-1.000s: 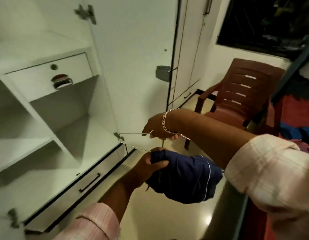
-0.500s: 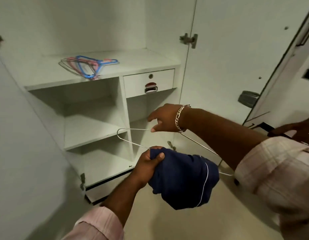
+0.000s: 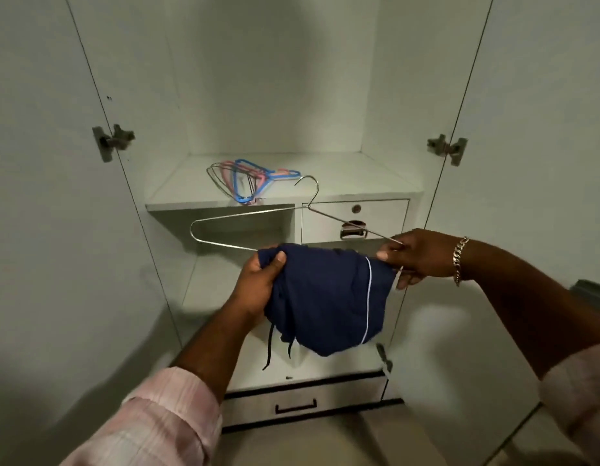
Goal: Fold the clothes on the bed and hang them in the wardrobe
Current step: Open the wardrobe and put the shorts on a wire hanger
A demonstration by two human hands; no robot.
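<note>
A folded navy blue garment point(image 3: 328, 297) with a thin white stripe hangs over the lower bar of a metal wire hanger point(image 3: 244, 215). My left hand point(image 3: 259, 284) grips the garment's left edge together with the bar. My right hand point(image 3: 413, 255) pinches the hanger's right end and the cloth there. The hanger's hook points up. All of this is held in front of the open white wardrobe point(image 3: 278, 95), at the level of its shelf point(image 3: 342, 176).
A pile of blue, pink and wire hangers point(image 3: 244, 179) lies on the wardrobe shelf. A small drawer point(image 3: 355, 220) with a handle sits under the shelf at right, a wide drawer point(image 3: 302, 398) at the bottom. Both doors stand open, left point(image 3: 49, 196) and right point(image 3: 544, 163).
The view has swung left from the chair and door to face the wardrobe squarely. My right hand slid from the hanger's top to its right end; the hanger now hangs level, hook up.
</note>
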